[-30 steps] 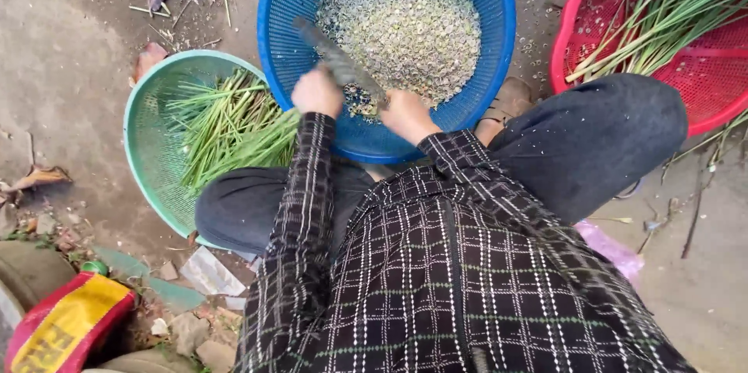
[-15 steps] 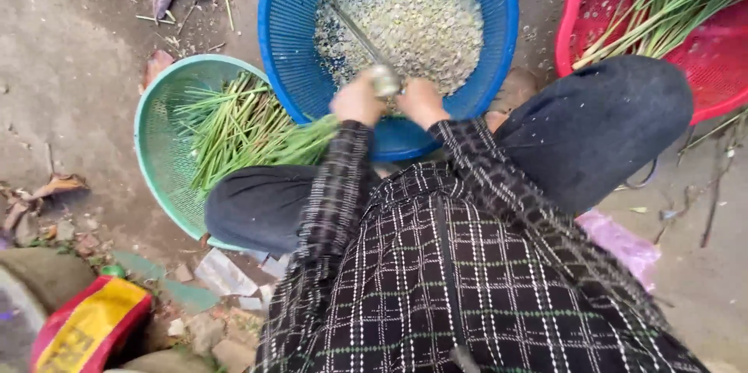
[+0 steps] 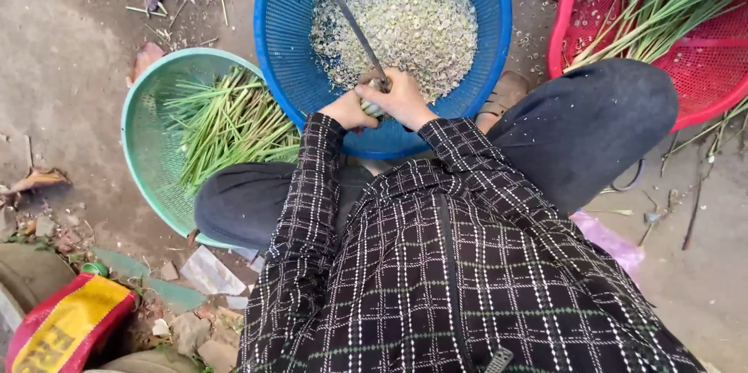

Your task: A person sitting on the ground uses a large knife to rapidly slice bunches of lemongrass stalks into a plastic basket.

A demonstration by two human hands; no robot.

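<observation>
Gripping a knife (image 3: 351, 22), both hands (image 3: 382, 104) hover over the blue basket (image 3: 280, 46).

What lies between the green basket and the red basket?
In the head view, the blue basket of chopped pieces lies between the green basket and the red basket; both hands meet over its near rim.

Green basket (image 3: 144, 135) sits on the ground at left, holding long green stalks (image 3: 226, 124). Red basket (image 3: 701, 69) at upper right holds more stalks (image 3: 662, 11). Dry leaves (image 3: 39, 180) and rubble (image 3: 183, 326) lie on the dirt. A red-and-yellow bag (image 3: 66, 330) occupies the lower left corner. A pink scrap (image 3: 612, 241) lies at right.
</observation>
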